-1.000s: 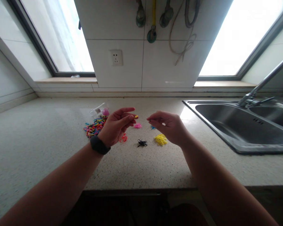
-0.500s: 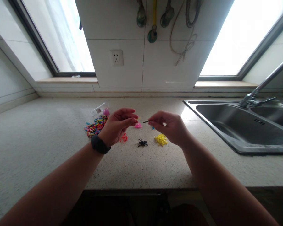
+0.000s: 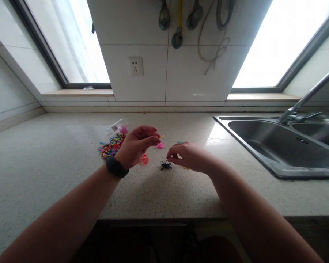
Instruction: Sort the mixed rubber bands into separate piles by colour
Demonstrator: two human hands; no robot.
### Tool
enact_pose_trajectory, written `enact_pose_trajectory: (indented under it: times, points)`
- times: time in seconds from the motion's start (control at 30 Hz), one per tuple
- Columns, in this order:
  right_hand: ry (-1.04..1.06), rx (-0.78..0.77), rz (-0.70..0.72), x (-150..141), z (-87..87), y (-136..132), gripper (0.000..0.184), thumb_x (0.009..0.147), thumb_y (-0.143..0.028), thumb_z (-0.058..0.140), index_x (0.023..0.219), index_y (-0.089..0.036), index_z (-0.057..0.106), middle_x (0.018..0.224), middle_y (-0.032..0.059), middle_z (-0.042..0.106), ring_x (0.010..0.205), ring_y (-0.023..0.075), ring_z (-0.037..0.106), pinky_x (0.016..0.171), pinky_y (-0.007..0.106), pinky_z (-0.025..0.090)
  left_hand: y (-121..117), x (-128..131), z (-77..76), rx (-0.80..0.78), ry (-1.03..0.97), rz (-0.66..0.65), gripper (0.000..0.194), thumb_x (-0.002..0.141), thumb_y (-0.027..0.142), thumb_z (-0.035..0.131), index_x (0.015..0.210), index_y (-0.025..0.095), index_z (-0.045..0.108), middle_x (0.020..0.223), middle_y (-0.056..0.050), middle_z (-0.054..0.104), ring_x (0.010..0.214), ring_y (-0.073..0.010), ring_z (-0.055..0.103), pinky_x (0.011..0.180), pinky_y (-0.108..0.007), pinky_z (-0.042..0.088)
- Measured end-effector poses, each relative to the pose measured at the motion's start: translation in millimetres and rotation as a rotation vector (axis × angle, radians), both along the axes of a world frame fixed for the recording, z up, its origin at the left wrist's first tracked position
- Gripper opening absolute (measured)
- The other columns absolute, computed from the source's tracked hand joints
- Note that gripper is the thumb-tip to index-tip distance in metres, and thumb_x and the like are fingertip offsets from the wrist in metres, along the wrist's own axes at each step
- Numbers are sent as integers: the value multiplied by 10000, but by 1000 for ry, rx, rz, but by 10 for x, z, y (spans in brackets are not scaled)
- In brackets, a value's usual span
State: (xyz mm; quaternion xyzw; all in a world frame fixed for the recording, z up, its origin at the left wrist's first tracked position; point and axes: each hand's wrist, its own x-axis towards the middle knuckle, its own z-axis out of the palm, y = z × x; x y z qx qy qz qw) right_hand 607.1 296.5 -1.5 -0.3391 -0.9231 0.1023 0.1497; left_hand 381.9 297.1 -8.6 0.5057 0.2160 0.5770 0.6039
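Note:
My left hand (image 3: 139, 141), with a black watch on the wrist, is pinched closed above the counter. A bit of yellow rubber band (image 3: 162, 136) pokes out at its fingertips; anything deeper in the hand is hidden. My right hand (image 3: 186, 155) reaches down with thumb and forefinger pinching a thin black rubber band (image 3: 166, 160), right at the small pile of black rubber bands (image 3: 166, 166). Under my left hand lie red rubber bands (image 3: 144, 159), and pink ones (image 3: 160, 145) lie just beyond its fingertips. Blue ones (image 3: 180, 142) peek out behind my right hand, which mostly covers the yellow pile.
On the left lies a large mixed heap of coloured rubber bands (image 3: 111, 147), with a clear plastic bag (image 3: 115, 126) holding something pink behind it. A steel sink (image 3: 263, 168) with a faucet (image 3: 290, 114) is set into the speckled counter (image 3: 57, 157) at right.
My right hand has come down and toward me, carrying the black rubber band from near my left hand to the black pile. My left hand has stayed almost still.

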Motion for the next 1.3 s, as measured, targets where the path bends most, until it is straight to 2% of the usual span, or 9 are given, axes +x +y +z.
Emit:
enact_pose_trajectory:
  times: [0.17, 0.37, 0.57, 0.7, 0.8, 0.97, 1.17, 1.3]
  points:
    - [-124, -33, -10, -72, -62, 10, 131, 866, -196, 665, 941, -237, 764, 898, 25, 758, 750, 148, 635, 673, 267, 389, 12, 19, -39, 44, 71, -20, 228, 727, 124, 849, 912, 166, 723, 839, -19, 775, 742, -110, 726, 712, -207, 594]
    - [-108, -15, -52, 13, -31, 52, 161, 911, -280, 639, 1011, -249, 761, 901, 29, 764, 746, 161, 637, 686, 287, 406, 41, 24, -79, 103, 238, 10, 212, 737, 161, 846, 903, 161, 714, 840, -21, 763, 745, -107, 697, 723, -231, 580]
    - [-12, 92, -266, 184, 23, 156, 169, 928, -309, 601, 954, -239, 753, 839, 28, 746, 757, 165, 639, 723, 304, 421, 27, 81, -93, 181, 464, 32, 180, 771, 210, 817, 904, 144, 717, 840, -37, 742, 720, -102, 652, 684, -229, 543]
    - [15, 125, -378, 233, 43, 182, 191, 924, -338, 590, 916, -242, 755, 808, 30, 741, 686, 160, 608, 651, 308, 393, 18, 233, -151, 234, 563, 3, 181, 803, 257, 790, 930, 147, 722, 863, -53, 741, 743, -120, 662, 692, -249, 541]
    - [41, 131, -439, 248, 62, 183, 213, 929, -345, 575, 899, -240, 758, 799, 37, 741, 680, 163, 605, 620, 308, 372, 31, 365, -195, 292, 597, -25, 167, 827, 256, 759, 950, 150, 723, 899, -69, 749, 794, -146, 684, 761, -295, 560]
    - [59, 150, -444, 281, 98, 197, 210, 927, -322, 569, 909, -230, 757, 809, 44, 745, 707, 168, 615, 630, 305, 372, 70, 492, -240, 367, 674, -59, 148, 863, 232, 706, 990, 156, 717, 917, -66, 755, 820, -159, 699, 797, -308, 562]
    - [70, 169, -463, 309, 109, 225, 220, 934, -338, 563, 917, -239, 758, 802, 33, 745, 711, 167, 616, 634, 301, 365, 55, 584, -275, 637, 985, 36, 101, 872, 146, 657, 941, 173, 725, 861, -50, 755, 751, -156, 682, 723, -280, 524]
    - [70, 160, -451, 308, 92, 231, 220, 929, -346, 570, 917, -241, 762, 805, 33, 747, 710, 166, 618, 628, 298, 361, 71, 599, -307, 683, 1029, -14, 142, 878, 128, 647, 985, 171, 730, 893, -63, 771, 743, -155, 694, 734, -282, 526]
